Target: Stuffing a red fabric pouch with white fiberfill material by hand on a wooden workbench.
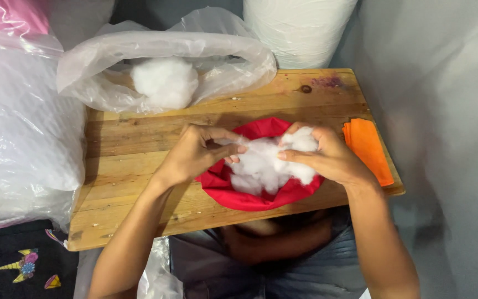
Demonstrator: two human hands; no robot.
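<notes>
Far left, big clear plastic sacks of white filling (23, 127) stand beside the small wooden plank table (139, 144); at the table's back edge an open clear plastic bag (233, 55) lies on its side with a loose white fibre clump (164, 82) in its mouth. Left hand (195, 152) is curled, thumb and fingertips pinching a wisp of the white fluffy stuffing wad (261, 166). The wad sits mid-table, inside the open round red fabric cover (250, 196), which cups it from below. Right hand (327, 158) is loosely clawed over the wad's right side, fingers pressed into the fluff. Stuffing looks very light, soft and springy; likely tears into strands, so grip it in bulk, not by the wisps. Cover is limp; best held by its rim. Right of it, a flat stack of folded orange cloth pieces (367, 147) lies at the table edge, near the right hand, not touching.
</notes>
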